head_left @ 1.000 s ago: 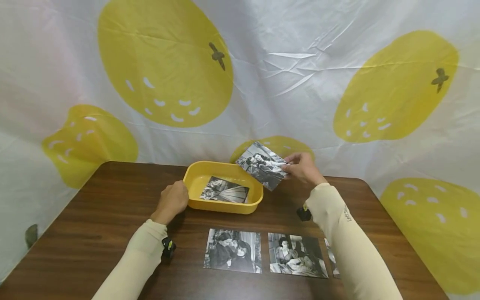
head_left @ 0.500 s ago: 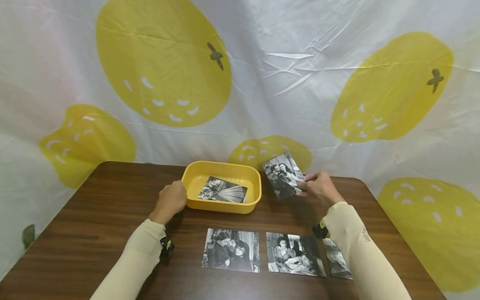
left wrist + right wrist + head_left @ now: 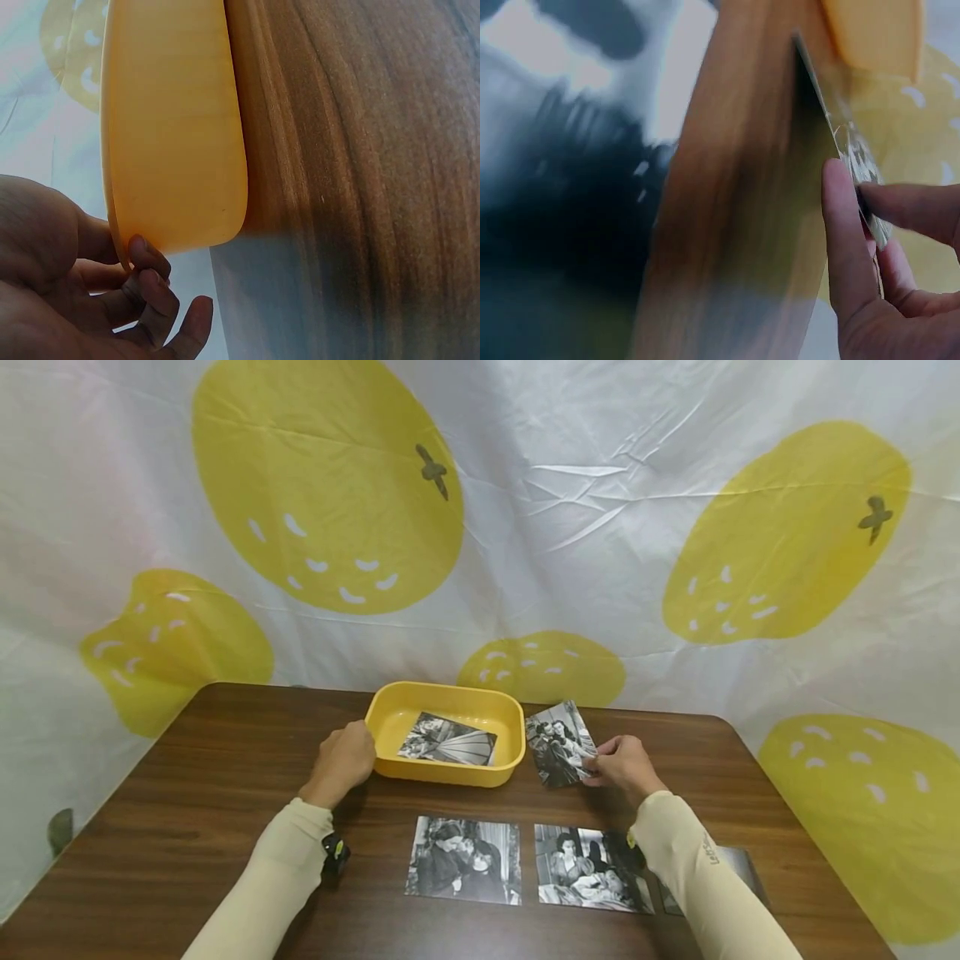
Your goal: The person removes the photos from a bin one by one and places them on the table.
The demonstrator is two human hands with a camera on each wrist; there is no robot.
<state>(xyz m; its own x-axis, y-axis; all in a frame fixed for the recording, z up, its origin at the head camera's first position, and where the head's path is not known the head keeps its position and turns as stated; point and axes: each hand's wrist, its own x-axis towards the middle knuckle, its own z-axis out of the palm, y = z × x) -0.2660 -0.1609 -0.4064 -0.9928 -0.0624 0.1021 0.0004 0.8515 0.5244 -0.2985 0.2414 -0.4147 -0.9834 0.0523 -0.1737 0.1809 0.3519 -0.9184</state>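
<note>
My left hand point(image 3: 344, 763) pinches the rim at the left end of a yellow plastic bin point(image 3: 450, 774); the left wrist view shows thumb and fingers around the edge of the bin point(image 3: 176, 135). Inside the bin lies a black-and-white photo point(image 3: 450, 740). To the right of the bin, my right hand point(image 3: 624, 767) holds another black-and-white photo point(image 3: 558, 745) by its right edge, thumb on one face and fingers on the other. In the right wrist view this photo point(image 3: 861, 161) is seen nearly edge-on, tilted over the table.
On the wooden table point(image 3: 225, 793), a photo point(image 3: 465, 862) and a second photo point(image 3: 592, 870) lie side by side in front of the bin. A third photo point(image 3: 742, 870) is partly hidden under my right forearm. Behind the table hangs a white curtain point(image 3: 540, 560) with yellow fruit prints.
My right hand has carried its photo from above the bin's right end to the right, then lowered it toward the table. My left hand and the bin have stayed put.
</note>
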